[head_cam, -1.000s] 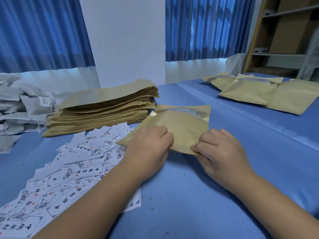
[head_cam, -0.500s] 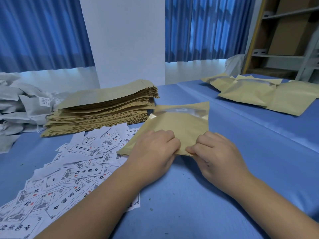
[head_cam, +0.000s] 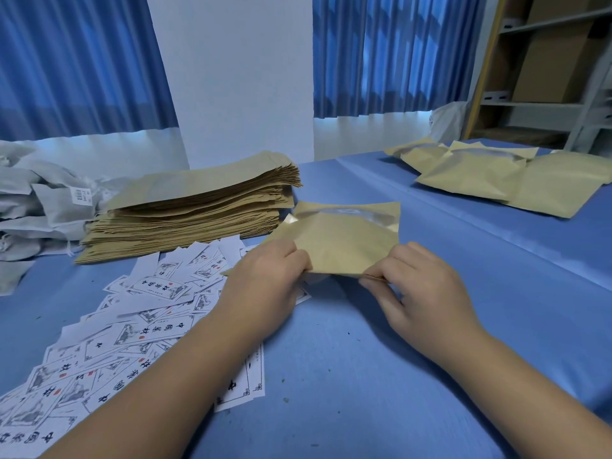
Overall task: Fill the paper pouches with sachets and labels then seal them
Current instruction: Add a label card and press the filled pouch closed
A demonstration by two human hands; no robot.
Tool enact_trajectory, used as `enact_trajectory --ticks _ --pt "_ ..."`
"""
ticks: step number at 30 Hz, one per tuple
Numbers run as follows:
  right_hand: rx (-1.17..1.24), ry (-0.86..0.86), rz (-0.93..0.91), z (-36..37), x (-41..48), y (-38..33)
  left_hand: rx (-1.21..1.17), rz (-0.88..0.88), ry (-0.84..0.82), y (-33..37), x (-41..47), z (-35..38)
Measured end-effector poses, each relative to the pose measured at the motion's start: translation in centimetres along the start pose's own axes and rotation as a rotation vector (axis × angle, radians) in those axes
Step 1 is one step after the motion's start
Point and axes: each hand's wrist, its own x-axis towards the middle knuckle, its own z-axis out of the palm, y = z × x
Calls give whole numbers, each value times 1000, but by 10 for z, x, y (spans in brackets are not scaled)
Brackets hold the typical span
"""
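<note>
Head view: kraft paper pouch point(head_cam: 337, 240) sits on the blue table point(head_cam: 364, 376) at both hands' fingertips, just right of the label pile point(head_cam: 132, 309) and the stack of empty pouches point(head_cam: 198, 207). It is tan paper, slightly puffed, with a clear window strip along the far edge. Left hand point(head_cam: 265, 286) grips the near-left edge, fingers curled over it. Right hand point(head_cam: 420, 293) pinches the near-right corner between thumb and fingers. Hands are close together, both forearms reaching in from the near side.
</note>
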Motion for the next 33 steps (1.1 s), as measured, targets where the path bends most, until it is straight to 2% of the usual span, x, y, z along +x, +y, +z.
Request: enact_trajectory --ticks 3,7,10,12,13,15,17,20,21,23,27,30,33 --pt "64 -14 35 1 1 0 -15 -28 10 -4 0 1" --pt "261 -29 193 -1 0 2 -62 -24 87 -6 -2 0" --pt "445 65 454 -4 2 4 -84 -18 130 -6 -4 0" --pt "560 134 722 -5 8 11 -76 5 166 -5 -4 0" --pt "691 123 882 -5 10 13 -69 16 179 -5 -3 1" --pt "1099 -16 1127 -7 11 16 -64 27 179 -4 -3 3" --pt "1417 -187 1137 -10 11 17 -64 72 155 -1 -3 5" --pt "1611 -312 1074 -11 9 18 -139 150 41 3 -4 7" --pt "1619 -321 1074 -10 8 19 -200 126 -6 3 -5 10" --pt "1592 -285 1102 -8 6 21 -331 -29 -45 4 -6 13" --pt "1521 -60 1104 -8 6 28 -404 -335 110 -4 2 18" --pt "1525 104 1070 -10 6 32 -449 -551 112 -8 16 20" --pt "1556 220 1047 -13 5 42 -694 -783 140 -3 32 21"
